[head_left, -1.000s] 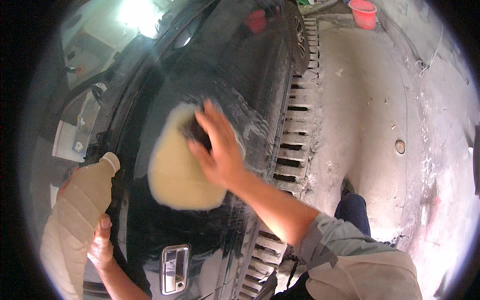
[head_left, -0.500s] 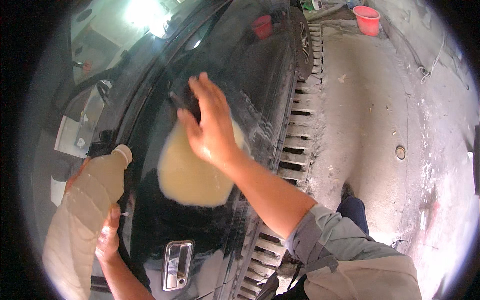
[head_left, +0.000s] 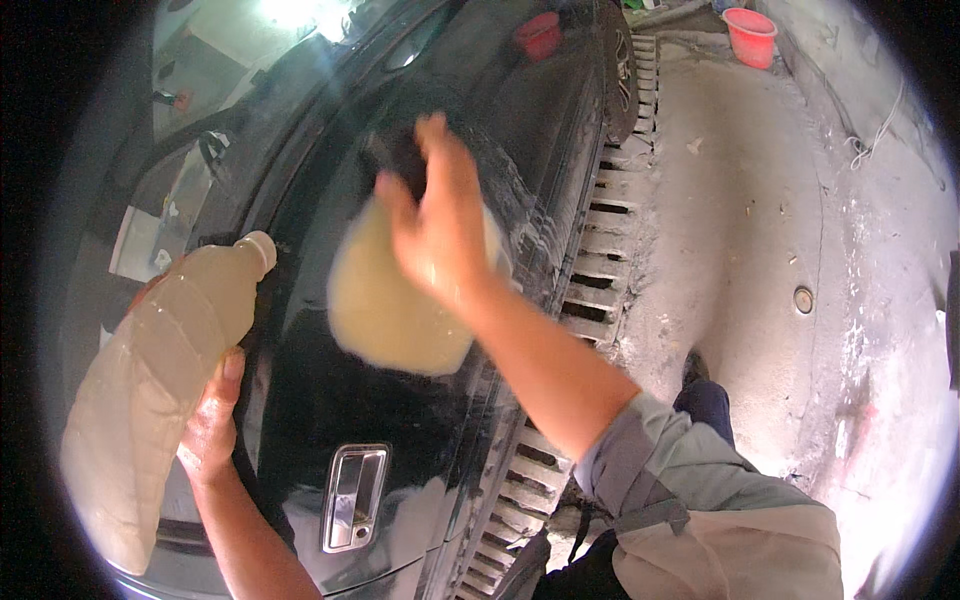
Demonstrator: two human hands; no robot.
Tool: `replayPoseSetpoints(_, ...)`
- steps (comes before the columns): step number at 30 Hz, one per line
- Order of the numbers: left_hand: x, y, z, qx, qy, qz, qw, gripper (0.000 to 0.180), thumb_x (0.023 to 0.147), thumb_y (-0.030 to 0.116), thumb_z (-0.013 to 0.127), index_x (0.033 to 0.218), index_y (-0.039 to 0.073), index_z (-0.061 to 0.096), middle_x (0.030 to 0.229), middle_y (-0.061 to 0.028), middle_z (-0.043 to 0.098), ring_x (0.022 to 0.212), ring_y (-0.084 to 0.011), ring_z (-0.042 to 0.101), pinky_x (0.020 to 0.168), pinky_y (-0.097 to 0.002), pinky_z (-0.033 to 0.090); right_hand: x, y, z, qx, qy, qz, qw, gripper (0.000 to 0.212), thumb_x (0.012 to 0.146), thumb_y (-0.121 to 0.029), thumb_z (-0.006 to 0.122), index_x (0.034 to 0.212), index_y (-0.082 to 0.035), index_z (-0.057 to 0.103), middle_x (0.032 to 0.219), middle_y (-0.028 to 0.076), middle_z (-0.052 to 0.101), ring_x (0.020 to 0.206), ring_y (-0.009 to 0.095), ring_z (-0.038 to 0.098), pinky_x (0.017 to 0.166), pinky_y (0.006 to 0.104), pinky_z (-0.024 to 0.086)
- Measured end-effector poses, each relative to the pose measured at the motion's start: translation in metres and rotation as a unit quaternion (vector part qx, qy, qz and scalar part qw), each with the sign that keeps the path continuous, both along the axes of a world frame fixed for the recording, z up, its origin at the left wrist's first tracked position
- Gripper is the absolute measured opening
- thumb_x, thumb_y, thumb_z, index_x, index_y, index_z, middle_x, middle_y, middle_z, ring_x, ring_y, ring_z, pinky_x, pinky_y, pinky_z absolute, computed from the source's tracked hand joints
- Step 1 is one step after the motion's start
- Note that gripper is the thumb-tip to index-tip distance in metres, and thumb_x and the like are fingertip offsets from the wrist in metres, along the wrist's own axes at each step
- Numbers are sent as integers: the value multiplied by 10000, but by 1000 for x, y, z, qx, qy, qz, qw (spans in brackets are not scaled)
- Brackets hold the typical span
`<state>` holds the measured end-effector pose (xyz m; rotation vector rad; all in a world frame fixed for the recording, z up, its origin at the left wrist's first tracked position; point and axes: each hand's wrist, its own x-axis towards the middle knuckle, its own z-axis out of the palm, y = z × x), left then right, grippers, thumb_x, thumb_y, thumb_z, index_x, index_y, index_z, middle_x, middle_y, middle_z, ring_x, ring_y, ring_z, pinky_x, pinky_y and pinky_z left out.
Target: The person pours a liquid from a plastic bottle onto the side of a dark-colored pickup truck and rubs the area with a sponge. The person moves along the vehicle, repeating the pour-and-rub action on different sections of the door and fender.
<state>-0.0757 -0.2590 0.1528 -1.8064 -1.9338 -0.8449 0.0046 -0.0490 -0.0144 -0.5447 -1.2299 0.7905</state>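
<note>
My left hand (head_left: 212,420) grips a large clear plastic bottle (head_left: 165,360) of cloudy, pale liquid. The bottle is tilted, its white cap (head_left: 262,254) pointing up and to the right. On the dark car door (head_left: 300,400) is a rounded, beige patch of filler (head_left: 385,300). My right hand (head_left: 445,215) lies over the patch's upper part, thumb and fingers closed around a dark flat pad (head_left: 398,160). Motion blurs the pad, and its exact kind is unclear. A chrome door handle (head_left: 357,498) sits below the patch.
Right of the car runs a slotted concrete drain cover (head_left: 600,240), then a grey concrete floor (head_left: 720,220). A red bucket (head_left: 750,38) stands at the far end, and a pale cable (head_left: 875,135) hangs by the wall. The car window (head_left: 215,110) lies to the left.
My right hand and the pad have shifted slightly up and right over the patch. The bottle in my left hand has risen a little and tilted farther over.
</note>
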Motion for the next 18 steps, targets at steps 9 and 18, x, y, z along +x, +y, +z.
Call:
replayPoseSetpoints(9, 6, 5, 4, 8, -11, -34, 999, 650, 824, 258, 776, 1346, -6, 494, 1263, -122, 573, 1138, -243, 537, 997, -395, 419, 5, -39, -5, 97, -23, -15, 995, 610, 840, -148, 687, 1368, 16, 429, 1440, 280, 412, 1290, 465, 424, 1069, 527, 340)
replayPoseSetpoints(18, 14, 19, 4, 31, -20, -55, 998, 613, 810, 234, 791, 1313, 0, 530, 1224, -106, 595, 1101, -232, 554, 976, -383, 435, 35, -133, -38, 135, -94, 71, 984, 635, 819, -158, 710, 1387, -23, 461, 1502, 241, 358, 1357, 412, 384, 1077, 517, 329)
